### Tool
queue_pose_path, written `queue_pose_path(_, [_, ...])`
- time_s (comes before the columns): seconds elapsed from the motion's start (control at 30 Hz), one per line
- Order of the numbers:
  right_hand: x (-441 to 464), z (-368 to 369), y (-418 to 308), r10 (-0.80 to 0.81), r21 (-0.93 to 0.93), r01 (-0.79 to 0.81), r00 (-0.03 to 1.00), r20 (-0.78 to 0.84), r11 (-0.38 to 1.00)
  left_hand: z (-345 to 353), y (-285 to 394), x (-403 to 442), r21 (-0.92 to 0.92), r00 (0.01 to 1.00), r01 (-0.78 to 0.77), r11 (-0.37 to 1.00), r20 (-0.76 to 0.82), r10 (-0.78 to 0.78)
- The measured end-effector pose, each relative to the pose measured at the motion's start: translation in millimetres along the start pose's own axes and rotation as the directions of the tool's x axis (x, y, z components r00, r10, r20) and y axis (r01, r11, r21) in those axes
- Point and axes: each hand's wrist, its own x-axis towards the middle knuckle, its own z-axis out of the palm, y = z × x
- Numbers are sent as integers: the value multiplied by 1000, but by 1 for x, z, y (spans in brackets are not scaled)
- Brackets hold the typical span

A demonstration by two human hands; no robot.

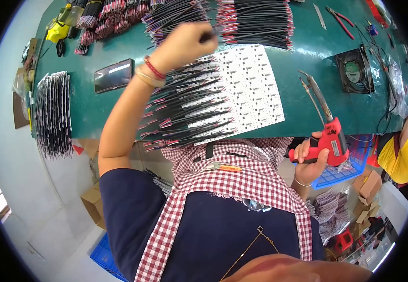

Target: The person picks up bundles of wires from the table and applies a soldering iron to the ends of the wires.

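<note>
My left hand (190, 43) is raised over the upper left part of a white printed sheet (255, 89), near the upper bundle of black cables (178, 21). Its fingers are curled together, and what they hold, if anything, is too small to make out. Black cables with red and white wire ends (194, 113) lie in rows across the sheet's left part. On the right, my right hand (313, 157) grips a red soldering gun (334, 143), its metal tip pointing up and left over the green table.
A phone (114, 76) and a row of cables (53, 110) lie at the left. More cables (255, 23) are at the back. A small fan (354, 70), pliers (342, 21) and a blue basket (340, 176) are at the right, near a person in yellow (398, 162).
</note>
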Motion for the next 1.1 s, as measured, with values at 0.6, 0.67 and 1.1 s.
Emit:
queue_pose_path(0.6, [42, 87, 22, 365, -347, -337, 931, 17, 875, 26, -14, -6, -66, 970, 239, 969, 65, -235])
queue_pose_path(0.67, [45, 91, 26, 362, -336, -340, 932, 4, 878, 26, -13, -4, -47, 966, 252, 967, 78, -248])
queue_pose_path(1.1, [48, 94, 17, 373, -415, -358, 927, -48, 837, 33, -4, -1, -36, 973, 229, 973, 27, -228])
